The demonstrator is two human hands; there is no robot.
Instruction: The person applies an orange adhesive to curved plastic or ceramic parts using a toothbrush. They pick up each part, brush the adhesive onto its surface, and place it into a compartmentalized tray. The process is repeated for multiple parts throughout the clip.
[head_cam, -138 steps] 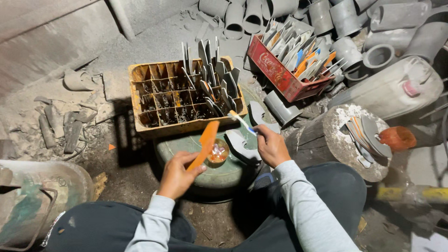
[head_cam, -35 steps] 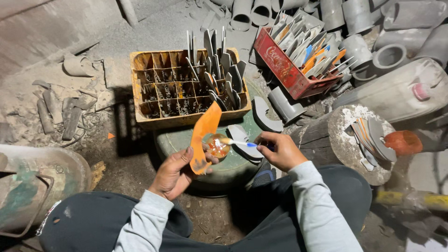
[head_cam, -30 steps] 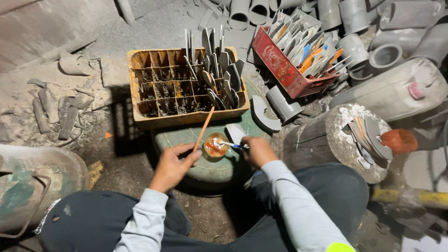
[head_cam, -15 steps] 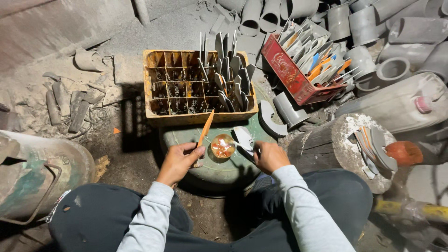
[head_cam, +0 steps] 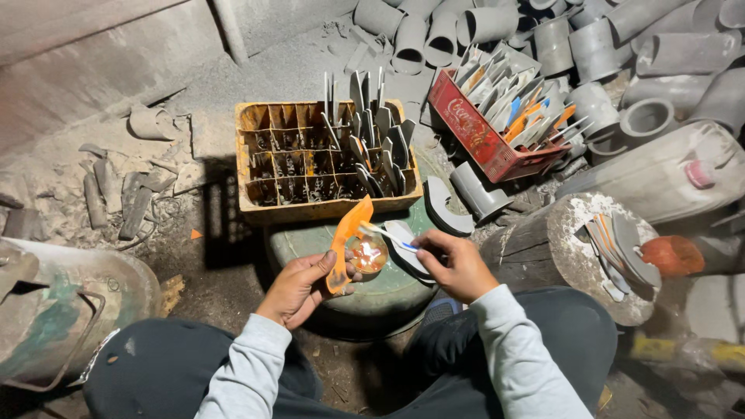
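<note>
I see my left hand [head_cam: 299,285] clamped on an orange blade [head_cam: 344,240], thumb over its lower end, holding it tilted above the green drum [head_cam: 372,299] that sits between my knees. The blade's tip points up toward the yellow crate [head_cam: 256,208]. My right hand [head_cam: 458,264] pinches a thin brush [head_cam: 388,234] by its blue handle, fingers closed on it, and the brush tip reaches toward the blade just above a small round tin [head_cam: 368,253] on the drum top. The tin holds something amber and glossy; I cannot tell what it is. A grey curved piece [head_cam: 405,247] lies on the drum just under the brush hand.

The yellow crate stands touching the drum's far edge, its right cells filled with upright grey blades [head_cam: 372,140], its left cells bare. A red crate [head_cam: 473,136] to the right holds more blades, grey with a few orange and blue ones. A wood stump [head_cam: 543,248] at my right knee carries a small stack of cut pieces. Grey pipe sections [head_cam: 543,39] are piled behind, and a dented metal can [head_cam: 62,310] lies at my left.
</note>
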